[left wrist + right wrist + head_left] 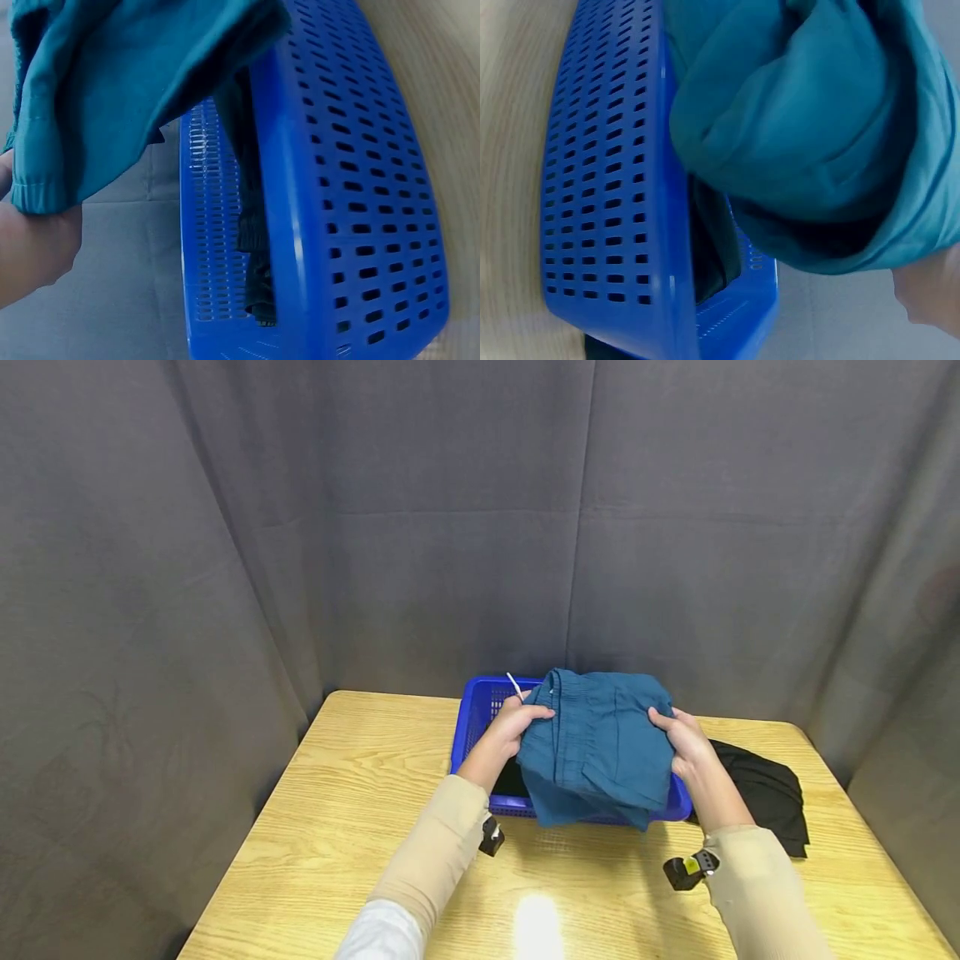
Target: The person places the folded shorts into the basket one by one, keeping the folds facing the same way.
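Folded blue elastic-waist pants [607, 743] are held up over a blue plastic basket [467, 727]. My left hand [513, 724] grips them at the waistband side, thumb on top. On the opposite side my right hand [686, 743] pinches the cloth, thumb on top and fingers underneath. Loose folds of the pants [795, 127] hang beside the basket's rim in the right wrist view. Inside the basket lies dark clothing [259, 277], partly hidden. A thin white strip [514, 685] sticks up by my left fingers.
A black garment [765, 793] lies on the wooden table [360, 793], right of the basket and partly behind my right forearm. Grey curtains [450, 527] hang behind the table and along both sides.
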The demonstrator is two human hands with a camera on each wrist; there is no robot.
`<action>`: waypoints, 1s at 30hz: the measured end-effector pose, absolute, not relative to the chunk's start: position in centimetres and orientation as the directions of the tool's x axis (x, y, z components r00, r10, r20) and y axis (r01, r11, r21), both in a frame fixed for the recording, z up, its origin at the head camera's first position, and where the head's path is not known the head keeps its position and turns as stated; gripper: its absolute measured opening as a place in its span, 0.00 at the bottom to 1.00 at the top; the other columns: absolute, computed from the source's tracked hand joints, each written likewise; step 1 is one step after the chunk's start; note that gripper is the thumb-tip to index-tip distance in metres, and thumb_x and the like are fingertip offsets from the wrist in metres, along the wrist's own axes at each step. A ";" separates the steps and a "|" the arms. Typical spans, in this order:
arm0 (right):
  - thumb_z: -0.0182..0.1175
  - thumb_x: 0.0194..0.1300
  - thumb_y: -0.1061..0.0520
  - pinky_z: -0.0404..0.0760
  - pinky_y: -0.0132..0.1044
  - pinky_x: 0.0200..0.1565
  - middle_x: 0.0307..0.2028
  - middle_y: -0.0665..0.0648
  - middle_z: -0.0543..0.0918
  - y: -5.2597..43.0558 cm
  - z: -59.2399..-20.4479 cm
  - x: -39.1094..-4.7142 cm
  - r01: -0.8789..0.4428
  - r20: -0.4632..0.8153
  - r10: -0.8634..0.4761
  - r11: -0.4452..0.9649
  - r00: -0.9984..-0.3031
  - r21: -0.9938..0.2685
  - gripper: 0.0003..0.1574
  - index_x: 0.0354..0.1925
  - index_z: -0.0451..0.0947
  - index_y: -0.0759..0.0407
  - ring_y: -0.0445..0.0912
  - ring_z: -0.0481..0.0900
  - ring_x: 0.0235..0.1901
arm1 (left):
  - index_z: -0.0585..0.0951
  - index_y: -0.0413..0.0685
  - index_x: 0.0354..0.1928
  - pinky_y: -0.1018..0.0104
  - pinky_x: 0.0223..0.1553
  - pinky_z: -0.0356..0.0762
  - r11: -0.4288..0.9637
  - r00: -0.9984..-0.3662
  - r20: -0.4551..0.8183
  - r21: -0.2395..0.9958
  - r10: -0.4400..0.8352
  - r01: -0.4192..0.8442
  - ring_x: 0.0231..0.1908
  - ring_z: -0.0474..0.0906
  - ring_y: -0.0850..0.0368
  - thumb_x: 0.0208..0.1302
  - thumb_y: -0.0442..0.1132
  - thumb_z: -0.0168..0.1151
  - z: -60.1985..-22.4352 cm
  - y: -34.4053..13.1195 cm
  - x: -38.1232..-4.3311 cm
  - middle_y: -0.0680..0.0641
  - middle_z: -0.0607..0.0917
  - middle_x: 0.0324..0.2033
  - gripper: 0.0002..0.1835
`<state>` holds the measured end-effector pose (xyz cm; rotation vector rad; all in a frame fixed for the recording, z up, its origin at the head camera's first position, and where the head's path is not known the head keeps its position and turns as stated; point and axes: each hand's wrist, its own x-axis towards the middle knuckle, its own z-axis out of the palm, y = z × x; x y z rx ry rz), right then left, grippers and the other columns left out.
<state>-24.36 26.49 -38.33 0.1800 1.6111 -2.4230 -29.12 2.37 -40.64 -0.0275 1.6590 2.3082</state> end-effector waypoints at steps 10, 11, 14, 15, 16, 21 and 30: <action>0.47 0.69 0.55 0.78 0.28 0.36 0.34 0.41 0.76 25.8 -39.2 -25.9 0.181 -0.179 -0.029 -0.235 -0.983 -0.955 0.37 0.69 0.45 0.64 0.35 0.78 0.32 | 0.72 0.34 0.55 0.63 0.50 0.73 -0.252 -0.975 -0.165 0.947 0.148 -0.198 0.41 0.76 0.55 0.50 0.23 0.59 -41.4 2.3 -30.0 0.38 0.79 0.48 0.26; 0.48 0.69 0.55 0.78 0.28 0.35 0.33 0.41 0.76 25.8 -39.4 -26.0 0.168 -0.169 -0.014 -0.223 -0.985 -0.960 0.35 0.68 0.48 0.63 0.35 0.78 0.31 | 0.72 0.34 0.55 0.63 0.50 0.73 -0.252 -0.978 -0.156 0.949 0.139 -0.187 0.41 0.76 0.56 0.50 0.23 0.59 -41.6 2.3 -30.0 0.39 0.79 0.48 0.26; 0.49 0.69 0.55 0.77 0.27 0.35 0.33 0.40 0.77 25.5 -39.8 -26.5 0.101 -0.109 0.030 -0.189 -0.994 -0.977 0.27 0.63 0.57 0.60 0.34 0.77 0.31 | 0.73 0.34 0.55 0.64 0.49 0.72 -0.270 -0.987 -0.112 0.953 0.115 -0.139 0.41 0.75 0.56 0.50 0.23 0.59 -42.1 2.4 -30.3 0.40 0.79 0.47 0.26; 0.50 0.68 0.55 0.77 0.26 0.35 0.33 0.39 0.77 25.4 -39.9 -26.7 0.074 -0.085 0.051 -0.184 -0.995 -0.980 0.24 0.60 0.60 0.58 0.34 0.77 0.31 | 0.73 0.35 0.55 0.64 0.49 0.72 -0.274 -0.990 -0.093 0.954 0.107 -0.119 0.41 0.75 0.57 0.50 0.23 0.59 -42.2 2.4 -30.3 0.40 0.79 0.47 0.26; 0.50 0.68 0.56 0.77 0.25 0.35 0.33 0.39 0.77 25.2 -40.0 -26.8 0.047 -0.060 0.074 -0.176 -0.995 -0.983 0.21 0.58 0.64 0.57 0.33 0.77 0.32 | 0.73 0.35 0.55 0.64 0.50 0.72 -0.282 -0.992 -0.073 0.954 0.103 -0.099 0.42 0.75 0.57 0.50 0.23 0.60 -42.3 2.4 -30.4 0.40 0.79 0.48 0.26; 0.52 0.66 0.58 0.75 0.24 0.37 0.37 0.40 0.76 24.7 -40.5 -27.3 -0.103 0.076 0.202 -0.127 -0.976 -0.987 0.14 0.50 0.72 0.50 0.34 0.75 0.35 | 0.71 0.36 0.57 0.63 0.51 0.71 -0.320 -0.993 0.017 0.947 0.117 -0.022 0.45 0.74 0.55 0.51 0.22 0.58 -42.0 2.5 -30.0 0.38 0.77 0.51 0.27; 0.51 0.67 0.58 0.73 0.24 0.40 0.38 0.40 0.75 24.5 -41.7 -27.4 -0.177 0.167 0.254 -0.017 -0.953 -0.984 0.23 0.59 0.67 0.64 0.35 0.74 0.38 | 0.70 0.35 0.58 0.65 0.49 0.73 -0.311 -0.992 0.013 0.950 0.124 -0.027 0.45 0.75 0.56 0.52 0.22 0.58 -41.6 2.4 -29.1 0.39 0.77 0.51 0.28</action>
